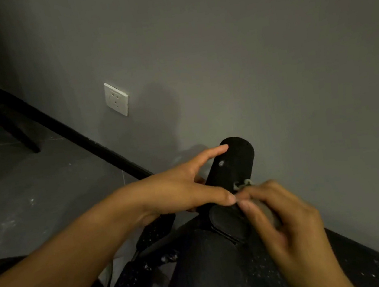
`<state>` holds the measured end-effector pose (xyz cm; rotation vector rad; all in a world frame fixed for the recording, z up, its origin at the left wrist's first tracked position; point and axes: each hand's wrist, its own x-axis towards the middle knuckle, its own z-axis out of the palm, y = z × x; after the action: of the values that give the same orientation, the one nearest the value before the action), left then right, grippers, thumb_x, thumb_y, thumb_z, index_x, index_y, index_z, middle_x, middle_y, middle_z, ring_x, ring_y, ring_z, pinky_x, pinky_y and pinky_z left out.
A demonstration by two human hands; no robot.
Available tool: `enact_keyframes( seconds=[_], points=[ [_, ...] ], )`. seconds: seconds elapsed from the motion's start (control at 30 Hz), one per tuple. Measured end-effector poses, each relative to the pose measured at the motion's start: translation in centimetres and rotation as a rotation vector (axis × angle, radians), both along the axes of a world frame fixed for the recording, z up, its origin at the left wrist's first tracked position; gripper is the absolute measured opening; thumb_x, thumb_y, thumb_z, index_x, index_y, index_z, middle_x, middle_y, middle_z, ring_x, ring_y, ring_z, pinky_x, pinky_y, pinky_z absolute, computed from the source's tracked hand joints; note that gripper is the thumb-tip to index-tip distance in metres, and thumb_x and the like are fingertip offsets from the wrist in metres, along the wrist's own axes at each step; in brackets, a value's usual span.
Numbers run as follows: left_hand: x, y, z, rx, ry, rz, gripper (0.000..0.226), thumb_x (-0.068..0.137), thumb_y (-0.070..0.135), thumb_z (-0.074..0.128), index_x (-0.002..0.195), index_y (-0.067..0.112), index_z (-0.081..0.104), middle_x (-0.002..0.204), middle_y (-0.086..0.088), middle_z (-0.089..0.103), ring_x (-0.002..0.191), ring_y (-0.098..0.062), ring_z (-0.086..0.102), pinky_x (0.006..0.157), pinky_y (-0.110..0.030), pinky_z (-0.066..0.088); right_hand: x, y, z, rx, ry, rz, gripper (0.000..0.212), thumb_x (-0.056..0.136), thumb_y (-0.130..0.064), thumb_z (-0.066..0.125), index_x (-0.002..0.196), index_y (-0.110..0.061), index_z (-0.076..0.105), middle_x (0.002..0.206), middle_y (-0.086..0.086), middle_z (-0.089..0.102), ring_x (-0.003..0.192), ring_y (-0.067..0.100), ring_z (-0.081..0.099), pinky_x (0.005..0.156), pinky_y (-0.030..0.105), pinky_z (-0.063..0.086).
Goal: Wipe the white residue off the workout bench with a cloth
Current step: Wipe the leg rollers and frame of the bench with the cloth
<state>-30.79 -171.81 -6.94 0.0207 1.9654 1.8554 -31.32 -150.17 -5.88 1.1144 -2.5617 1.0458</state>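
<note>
Cloth (pixel 267 211) first: a small grey rag, bunched up in the right grip (pixel 289 221), whose fingers are curled round it and pinching it, with a frayed end poking out toward the wall. It looks soft, thin and very light, so I'd judge it will crumple instead of pushing back. Best to keep it wadded under the fingertips so that a firm pad of fabric meets the dirt.

It sits against the near end of the padded surface (pixel 236 153), a black rounded cushion standing close to the grey wall (pixel 269 59). One white residue spot (pixel 221 163) shows on top of that cushion, a little beyond the cloth. More pale specks dust the dark frame (pixel 152 236) lower down.

The left grip (pixel 180 190) is unclenched and grasps nothing that I can see. Its forefinger lies straight along the cushion's top, and its thumb reaches across to meet the right fingertips. The padding looks firm yet slightly yielding, with a matte cover that should not be slippery, so steadying it from the side as the left grip does seems sensible.

No container of any kind shows, neither bucket nor spray bottle, and I cannot tell whether the rag is damp.
</note>
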Motion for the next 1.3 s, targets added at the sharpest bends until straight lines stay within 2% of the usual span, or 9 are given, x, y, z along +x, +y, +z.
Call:
enact_keyframes(
  seconds=[0.2,0.3,0.47,0.6,0.7,0.8,0.9,1.07,1.3],
  points=[
    [-0.2,-0.1,0.0,0.006,-0.021,-0.005,0.078,0.09,0.025,0.073,0.14,0.07,0.032,0.105,0.001,0.074,0.094,-0.014,0.072,0.088,-0.03,0.056,-6.5,-1.8,0.6,0.124,0.175,-0.106,0.013,0.097,-0.023,0.062,0.104,-0.016,0.071,0.096,-0.003,0.063,0.082,0.001,0.056,0.075,0.008,0.043],
    [-0.1,0.1,0.1,0.099,-0.068,0.042,0.071,0.094,0.017,0.062,0.138,0.067,0.039,0.104,0.002,0.071,0.067,-0.005,0.064,0.066,-0.023,0.051,-9.0,-3.2,0.6,0.093,0.143,-0.2,0.008,0.096,-0.019,0.064,0.1,-0.015,0.071,0.094,0.001,0.065,0.082,0.005,0.058,0.075,0.003,0.039],
    [0.2,-0.3,-0.4,0.242,-0.138,0.065,0.074,0.096,0.01,0.058,0.14,0.065,0.038,0.098,-0.001,0.066,0.061,-0.006,0.063,0.059,-0.021,0.051,-3.5,-1.7,0.9,0.054,0.011,-0.064,0.01,0.098,-0.023,0.059,0.1,-0.025,0.069,0.095,-0.012,0.063,0.088,0.002,0.062,0.073,0.01,0.042],
    [-0.1,-0.3,-0.8,0.275,-0.171,0.061,0.084,0.094,0.005,0.063,0.146,0.063,0.031,0.091,0.001,0.071,0.062,-0.008,0.063,0.062,-0.025,0.052,-0.1,-0.1,1.1,0.035,-0.062,0.042,0.011,0.098,-0.03,0.06,0.099,-0.029,0.07,0.093,-0.012,0.063,0.087,0.009,0.065,0.069,0.019,0.047],
    [-0.3,-0.1,-0.8,0.258,-0.154,0.054,0.086,0.09,0.005,0.07,0.144,0.063,0.036,0.106,-0.005,0.075,0.09,-0.023,0.075,0.081,-0.037,0.059,-1.1,-0.1,1.3,0.088,0.002,0.004,0.01,0.097,-0.028,0.062,0.101,-0.028,0.071,0.095,-0.012,0.061,0.087,0.005,0.063,0.07,0.017,0.048],
    [-0.3,0.5,-0.4,0.12,-0.081,0.077,0.091,0.083,0.015,0.081,0.143,0.066,0.033,0.122,-0.003,0.066,0.088,-0.007,0.072,0.079,-0.024,0.058,-3.7,-1.3,1.5,0.126,0.162,-0.125,0.016,0.093,-0.023,0.066,0.107,-0.021,0.071,0.096,-0.007,0.059,0.083,-0.002,0.057,0.074,0.005,0.041],
    [-0.6,1.1,-0.1,0.024,-0.019,0.091,0.098,0.079,0.025,0.086,0.144,0.067,0.027,0.124,-0.001,0.057,0.093,-0.01,0.069,0.085,-0.026,0.059,-6.4,-2.8,1.4,0.137,0.16,-0.244,0.017,0.095,-0.022,0.064,0.11,-0.016,0.071,0.098,0.0,0.061,0.081,-0.001,0.053,0.077,-0.002,0.036],
    [-0.7,0.7,0.1,-0.004,0.02,0.048,0.099,0.081,0.03,0.084,0.149,0.064,0.021,0.13,0.008,0.047,0.107,-0.003,0.055,0.082,-0.016,0.048,-3.4,-1.6,1.1,0.085,0.024,-0.075,0.011,0.099,-0.025,0.059,0.102,-0.026,0.069,0.095,-0.012,0.064,0.088,0.002,0.063,0.072,0.01,0.044],
    [-0.8,0.2,0.0,0.003,0.018,0.009,0.098,0.082,0.031,0.084,0.149,0.065,0.02,0.118,-0.001,0.065,0.101,-0.01,0.069,0.087,-0.02,0.057,-6.0,-1.9,1.4,0.219,0.189,-0.068,0.014,0.098,-0.026,0.06,0.104,-0.019,0.071,0.093,-0.007,0.058,0.078,0.001,0.054,0.07,0.006,0.04]
  ],
)
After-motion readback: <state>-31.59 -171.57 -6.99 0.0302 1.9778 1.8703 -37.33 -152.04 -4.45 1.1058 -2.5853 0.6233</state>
